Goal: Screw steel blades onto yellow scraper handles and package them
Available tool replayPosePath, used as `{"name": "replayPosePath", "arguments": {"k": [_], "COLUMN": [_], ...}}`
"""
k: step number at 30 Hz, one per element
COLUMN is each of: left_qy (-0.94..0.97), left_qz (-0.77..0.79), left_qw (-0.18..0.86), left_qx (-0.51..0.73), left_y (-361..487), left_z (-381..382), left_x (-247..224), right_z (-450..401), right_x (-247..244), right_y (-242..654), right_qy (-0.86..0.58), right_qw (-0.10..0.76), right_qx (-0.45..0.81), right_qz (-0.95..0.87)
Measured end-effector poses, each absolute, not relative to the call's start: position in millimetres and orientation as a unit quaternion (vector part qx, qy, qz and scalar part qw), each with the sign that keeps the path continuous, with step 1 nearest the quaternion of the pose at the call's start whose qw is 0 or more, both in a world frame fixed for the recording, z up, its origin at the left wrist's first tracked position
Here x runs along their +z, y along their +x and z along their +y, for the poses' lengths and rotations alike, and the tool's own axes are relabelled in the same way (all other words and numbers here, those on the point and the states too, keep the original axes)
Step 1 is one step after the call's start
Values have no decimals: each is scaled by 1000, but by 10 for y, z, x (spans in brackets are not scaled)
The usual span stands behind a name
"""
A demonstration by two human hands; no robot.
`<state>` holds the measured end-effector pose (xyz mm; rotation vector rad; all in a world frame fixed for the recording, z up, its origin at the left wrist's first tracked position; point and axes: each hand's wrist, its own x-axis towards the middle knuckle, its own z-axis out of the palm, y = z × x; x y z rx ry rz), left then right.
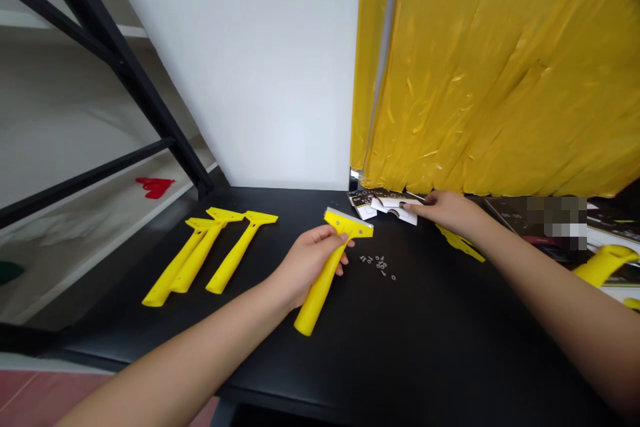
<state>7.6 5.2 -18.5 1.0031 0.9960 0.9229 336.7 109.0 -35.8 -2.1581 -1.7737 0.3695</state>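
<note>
My left hand [305, 263] grips the handle of a yellow plastic scraper [320, 300] that has a metal-edged blade at its wide head. My right hand [445, 211] reaches onto a small pile of white and black printed card packets [385, 205], its fingertips at their edge; I cannot tell whether it grips them. Several small metal screws and washers [380, 265] lie on the black table [425, 347] between my hands. Three more yellow scrapers [235, 260] lie side by side at the left. A flat yellow piece [460, 243] lies beneath my right wrist.
A glossy yellow plastic sheet [500, 67] hangs behind the table on the right, beside a white wall [250, 67]. A black metal shelf frame [115, 67] stands at the left. Printed papers and a yellow handle [605, 263] lie at the right.
</note>
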Motion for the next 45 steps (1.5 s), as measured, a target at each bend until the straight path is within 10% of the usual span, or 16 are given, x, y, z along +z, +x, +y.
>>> {"name": "replayPosePath", "arguments": {"k": [33,45], "left_qy": [335,306], "left_qz": [356,375], "left_qw": [463,582], "left_qx": [739,654], "left_y": [-281,-140], "left_z": [323,263], "left_x": [188,-43], "right_z": [317,194], "right_x": [-161,-159], "right_y": [2916,2698], "right_qy": [-479,-409], "right_qw": [346,359], "right_qx": [0,32], "right_qz": [-807,-838]}}
